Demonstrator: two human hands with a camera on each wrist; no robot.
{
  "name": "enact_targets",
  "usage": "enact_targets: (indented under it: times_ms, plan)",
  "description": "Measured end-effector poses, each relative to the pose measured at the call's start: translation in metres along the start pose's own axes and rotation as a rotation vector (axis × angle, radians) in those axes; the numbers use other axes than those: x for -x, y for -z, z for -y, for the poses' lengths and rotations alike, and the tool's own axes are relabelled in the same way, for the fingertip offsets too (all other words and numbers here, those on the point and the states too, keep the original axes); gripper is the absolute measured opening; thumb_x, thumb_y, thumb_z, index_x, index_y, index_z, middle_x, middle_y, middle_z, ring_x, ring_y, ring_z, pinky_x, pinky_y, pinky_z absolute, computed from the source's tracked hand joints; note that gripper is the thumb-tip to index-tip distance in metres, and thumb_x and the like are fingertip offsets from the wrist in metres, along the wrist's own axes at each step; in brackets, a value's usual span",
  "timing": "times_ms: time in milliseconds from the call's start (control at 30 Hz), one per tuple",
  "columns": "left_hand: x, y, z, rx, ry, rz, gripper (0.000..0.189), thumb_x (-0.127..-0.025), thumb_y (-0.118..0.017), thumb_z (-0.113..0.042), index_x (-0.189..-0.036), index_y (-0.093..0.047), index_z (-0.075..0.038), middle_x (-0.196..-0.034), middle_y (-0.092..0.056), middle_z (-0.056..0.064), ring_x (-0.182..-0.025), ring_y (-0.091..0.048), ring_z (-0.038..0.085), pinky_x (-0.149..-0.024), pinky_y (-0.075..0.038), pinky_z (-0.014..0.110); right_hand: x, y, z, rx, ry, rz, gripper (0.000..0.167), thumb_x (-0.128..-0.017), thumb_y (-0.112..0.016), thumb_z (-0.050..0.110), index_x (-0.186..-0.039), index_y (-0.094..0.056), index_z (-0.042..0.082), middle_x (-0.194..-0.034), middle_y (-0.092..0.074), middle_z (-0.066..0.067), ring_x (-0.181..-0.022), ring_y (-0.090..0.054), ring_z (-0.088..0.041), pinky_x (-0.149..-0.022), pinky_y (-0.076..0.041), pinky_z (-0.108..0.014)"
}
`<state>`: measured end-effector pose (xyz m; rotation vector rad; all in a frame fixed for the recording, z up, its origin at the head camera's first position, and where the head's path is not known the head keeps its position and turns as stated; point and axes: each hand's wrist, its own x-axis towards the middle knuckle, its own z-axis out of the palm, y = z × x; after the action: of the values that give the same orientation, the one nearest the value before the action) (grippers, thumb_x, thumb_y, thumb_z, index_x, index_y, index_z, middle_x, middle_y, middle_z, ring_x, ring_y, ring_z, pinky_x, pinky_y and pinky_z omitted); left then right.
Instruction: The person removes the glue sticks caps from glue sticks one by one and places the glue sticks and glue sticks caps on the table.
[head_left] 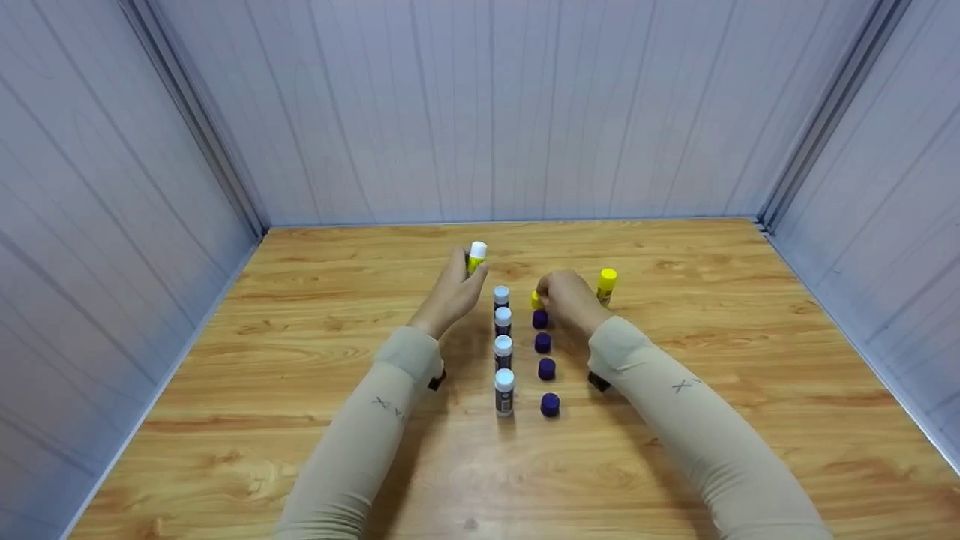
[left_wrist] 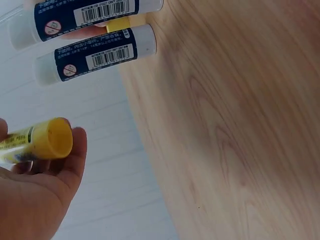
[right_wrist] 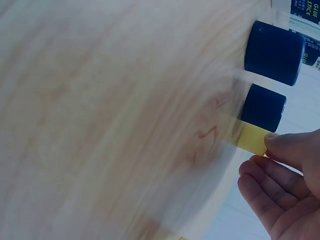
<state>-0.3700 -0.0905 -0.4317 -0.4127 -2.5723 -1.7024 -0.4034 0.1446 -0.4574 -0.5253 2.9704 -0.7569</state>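
Observation:
My left hand holds an uncapped yellow glue stick above the table, its white end up in the head view. The stick's yellow base faces the camera in the left wrist view. My right hand pinches a yellow cap between thumb and fingers, at the far end of a row of dark caps. In the right wrist view the yellow cap stands by a dark cap at table level. Between the hands, several uncapped dark blue glue sticks stand upright in a row.
A capped yellow glue stick stands upright just right of my right hand, its lower part partly hidden. The wood-grain table is bounded by pale panel walls at the back and both sides.

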Motion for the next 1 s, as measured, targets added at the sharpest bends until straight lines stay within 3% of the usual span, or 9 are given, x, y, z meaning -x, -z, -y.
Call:
enact_targets:
  times_ms: [133, 233, 400, 567, 800, 1000]
  plan:
    - [-0.005, -0.003, 0.005, -0.034, -0.009, -0.007, 0.033, -0.116, -0.051, -0.026, -0.139, -0.045, -0.004, -0.119, -0.054, 0.012, -0.107, -0.053, 0.025, -0.091, -0.046, 0.038, 0.004, 0.006, 0.004, 0.024, -0.01, 0.018, 0.03, -0.107, -0.061, 0.002, -0.135, -0.071, -0.006, -0.136, -0.073, -0.025, -0.129, -0.068, -0.042, -0.113, -0.054, -0.053]
    - [-0.009, -0.004, 0.01, -0.044, -0.011, -0.032, 0.031, -0.114, -0.057, -0.022, -0.137, -0.052, -0.003, -0.119, -0.059, 0.012, -0.104, -0.057, 0.024, -0.086, -0.051, 0.034, 0.008, 0.012, 0.008, 0.03, -0.011, 0.018, 0.034, -0.108, -0.062, 0.004, -0.14, -0.067, -0.005, -0.141, -0.07, -0.024, -0.133, -0.066, -0.042, -0.115, -0.053, -0.054]
    - [-0.012, -0.003, 0.018, -0.04, 0.015, -0.069, 0.03, -0.11, -0.067, -0.02, -0.134, -0.064, -0.003, -0.116, -0.064, 0.013, -0.099, -0.063, 0.024, -0.08, -0.056, 0.032, 0.015, 0.027, 0.013, 0.096, 0.037, -0.03, 0.034, -0.107, -0.066, 0.007, -0.139, -0.069, -0.003, -0.138, -0.072, -0.023, -0.13, -0.068, -0.041, -0.11, -0.056, -0.055]
    - [-0.013, -0.003, 0.022, -0.074, 0.075, -0.063, 0.027, -0.107, -0.071, -0.02, -0.129, -0.069, -0.004, -0.115, -0.068, 0.011, -0.104, -0.064, 0.024, -0.09, -0.055, 0.036, 0.024, 0.042, 0.014, 0.143, 0.066, -0.104, 0.032, -0.106, -0.067, 0.008, -0.137, -0.071, -0.001, -0.136, -0.074, -0.021, -0.123, -0.072, -0.041, -0.105, -0.059, -0.055]
    - [-0.014, -0.009, 0.026, -0.017, 0.149, -0.022, 0.021, -0.108, -0.069, -0.014, -0.127, -0.071, -0.005, -0.118, -0.068, 0.011, -0.109, -0.064, 0.024, -0.097, -0.054, 0.039, 0.031, 0.061, 0.007, 0.156, 0.007, -0.123, 0.036, -0.107, -0.068, 0.014, -0.139, -0.07, 0.0, -0.14, -0.072, -0.021, -0.119, -0.074, -0.04, -0.103, -0.06, -0.056]
    - [-0.015, -0.012, 0.027, 0.01, 0.188, 0.003, 0.027, -0.109, -0.065, -0.009, -0.134, -0.07, -0.002, -0.122, -0.066, 0.01, -0.111, -0.061, 0.023, -0.097, -0.053, 0.039, 0.034, 0.075, -0.001, 0.173, -0.071, -0.079, 0.043, -0.107, -0.069, 0.021, -0.143, -0.067, -0.002, -0.143, -0.07, -0.023, -0.113, -0.075, -0.042, -0.102, -0.06, -0.059]
